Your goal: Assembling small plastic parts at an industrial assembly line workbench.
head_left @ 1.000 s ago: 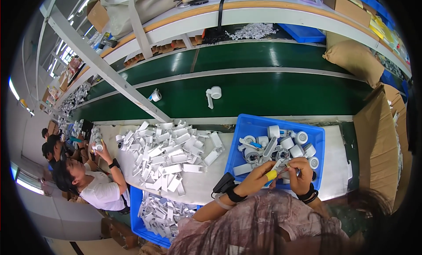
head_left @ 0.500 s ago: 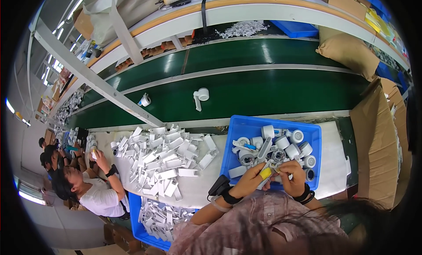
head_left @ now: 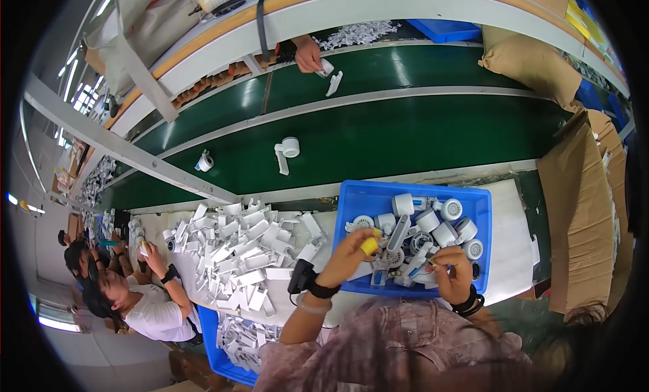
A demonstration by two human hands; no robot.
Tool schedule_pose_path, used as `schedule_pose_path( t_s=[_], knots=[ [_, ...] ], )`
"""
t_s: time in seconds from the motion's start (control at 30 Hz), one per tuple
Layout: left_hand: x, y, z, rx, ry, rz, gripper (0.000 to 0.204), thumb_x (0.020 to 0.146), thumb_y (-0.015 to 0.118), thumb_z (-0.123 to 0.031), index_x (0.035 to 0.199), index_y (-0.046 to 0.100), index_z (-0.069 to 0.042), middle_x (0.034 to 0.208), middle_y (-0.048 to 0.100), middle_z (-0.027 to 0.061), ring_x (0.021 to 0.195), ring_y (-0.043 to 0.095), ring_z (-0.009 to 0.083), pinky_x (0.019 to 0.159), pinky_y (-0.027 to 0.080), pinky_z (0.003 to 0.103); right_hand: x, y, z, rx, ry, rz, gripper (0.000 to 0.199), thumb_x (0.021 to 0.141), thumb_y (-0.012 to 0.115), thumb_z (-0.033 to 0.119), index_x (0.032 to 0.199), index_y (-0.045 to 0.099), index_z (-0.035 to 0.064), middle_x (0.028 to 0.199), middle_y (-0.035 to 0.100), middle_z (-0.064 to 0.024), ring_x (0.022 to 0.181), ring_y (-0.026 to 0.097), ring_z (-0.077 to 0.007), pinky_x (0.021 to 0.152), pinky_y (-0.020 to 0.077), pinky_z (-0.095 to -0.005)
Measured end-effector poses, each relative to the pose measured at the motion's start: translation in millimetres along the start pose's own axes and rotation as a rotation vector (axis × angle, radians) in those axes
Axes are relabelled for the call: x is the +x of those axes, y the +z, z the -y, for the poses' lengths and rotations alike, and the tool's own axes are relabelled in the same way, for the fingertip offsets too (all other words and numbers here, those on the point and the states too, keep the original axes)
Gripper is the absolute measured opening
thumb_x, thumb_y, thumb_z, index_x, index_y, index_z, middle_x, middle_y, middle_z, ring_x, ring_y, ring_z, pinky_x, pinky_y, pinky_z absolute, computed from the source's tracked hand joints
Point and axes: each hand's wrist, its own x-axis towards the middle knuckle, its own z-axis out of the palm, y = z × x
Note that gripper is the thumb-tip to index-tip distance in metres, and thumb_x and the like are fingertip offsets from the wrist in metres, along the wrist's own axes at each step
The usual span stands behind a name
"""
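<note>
**Assembly station: hands at the parts tray**

Left hand (head_left: 348,257): fingers closed in a pinch on a small yellow cylindrical piece (head_left: 370,245), held at the near-left edge of the shallow blue plastic tray (head_left: 414,193).

Right hand (head_left: 451,270): fingers curled and pinched on a small white plastic part (head_left: 427,263) above the tray's near rim; exactly what the part is cannot be told.

Tray contents: white round fan-like housings (head_left: 451,208) and white stems, loosely heaped, tray standing on the white desk (head_left: 508,243).

Left of the tray: a wide heap of flat white plastic pieces (head_left: 238,251) on the desk; a second blue bin (head_left: 213,338) below it holds more.

Beyond: green conveyor belt (head_left: 419,132) carrying two white assembled items (head_left: 286,151); another person's hand (head_left: 309,54) reaches in on the far side.

Progress, as judged: one unit is in hand; the tray and heap remain well stocked, so most of the work appears to be left.
</note>
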Motion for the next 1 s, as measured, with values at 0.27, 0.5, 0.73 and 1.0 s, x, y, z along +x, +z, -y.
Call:
schedule_pose_path(
  t_s=[0.27, 0.5, 0.73, 1.0],
  knots=[
    [85, -101, -19, 0.257, 0.269, -0.519, 0.043, 0.091, 0.057, -0.013, 0.132, 0.044, -0.005, 0.124, 0.053, 0.0094, 0.11, 0.055, 0.0197, 0.088, 0.048, 0.032, 13, -9, -12, -0.084, 0.031, -0.009, 0.011, 0.084, 0.059, -0.005, 0.093, 0.054, 0.0, 0.092, 0.06, -0.0149, 0.075, 0.061, -0.0192, 0.067, 0.0488, -0.0264],
    [218, -177, -67, 0.517, 0.637, -0.9, 0.064, 0.082, 0.072, -0.021, 0.133, 0.042, 0.003, 0.133, 0.043, 0.0188, 0.122, 0.042, 0.0288, 0.102, 0.034, 0.037, 20, -8, -22, -0.008, 0.158, -0.051, 0.011, 0.084, 0.06, -0.005, 0.092, 0.055, 0.0001, 0.09, 0.06, -0.0143, 0.076, 0.061, -0.0205, 0.065, 0.0489, -0.0275],
    [293, -220, -96, 0.286, 0.684, -0.895, 0.032, 0.083, 0.066, -0.013, 0.107, 0.056, 0.006, 0.101, 0.063, 0.0128, 0.092, 0.06, 0.02, 0.083, 0.046, 0.029, 30, -18, -32, -0.15, 0.139, 0.001, 0.009, 0.086, 0.056, -0.004, 0.093, 0.053, 0.0001, 0.091, 0.058, -0.0145, 0.077, 0.058, -0.0194, 0.068, 0.0474, -0.0276],
    [269, -213, -124, 0.057, 0.757, -0.741, 0.018, 0.097, 0.046, -0.011, 0.104, 0.056, 0.002, 0.091, 0.067, 0.0094, 0.082, 0.062, 0.0137, 0.078, 0.047, 0.025, 34, -17, -45, -0.156, 0.158, -0.004, 0.008, 0.085, 0.058, -0.003, 0.091, 0.053, 0.0008, 0.088, 0.058, -0.0135, 0.077, 0.058, -0.0213, 0.07, 0.0471, -0.0293]
  ],
)
